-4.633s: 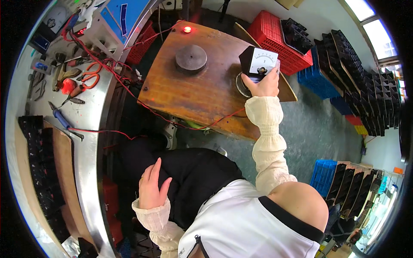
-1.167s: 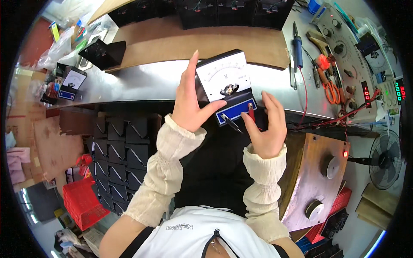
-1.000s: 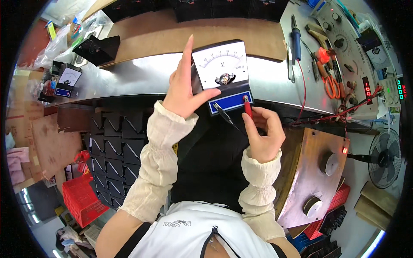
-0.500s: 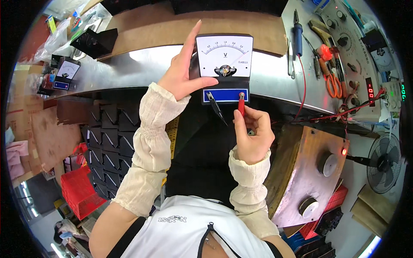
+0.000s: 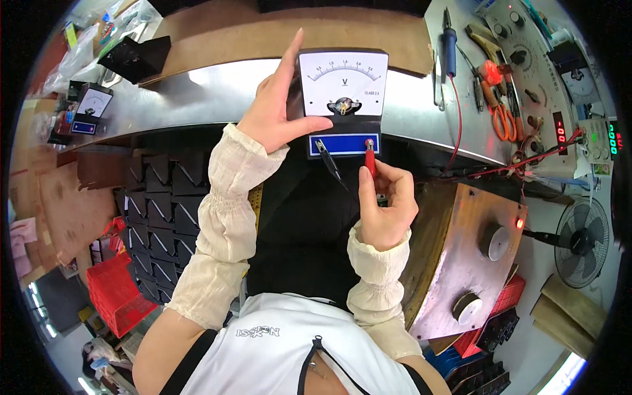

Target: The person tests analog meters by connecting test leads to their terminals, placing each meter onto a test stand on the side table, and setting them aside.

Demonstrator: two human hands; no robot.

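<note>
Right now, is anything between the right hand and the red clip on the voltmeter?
Nothing visible: the right hand pinches the red alligator clip at the lower right of the voltmeter. The black alligator clip sits apart at the meter's lower left, and the left hand holds the meter's left side.

My left hand [image 5: 266,123], empty earlier, now holds the boxy black white-dialled meter [image 5: 342,78], no longer tilted; my right hand [image 5: 388,207] now pinches the slim red-sleeved clip [image 5: 370,158].
</note>
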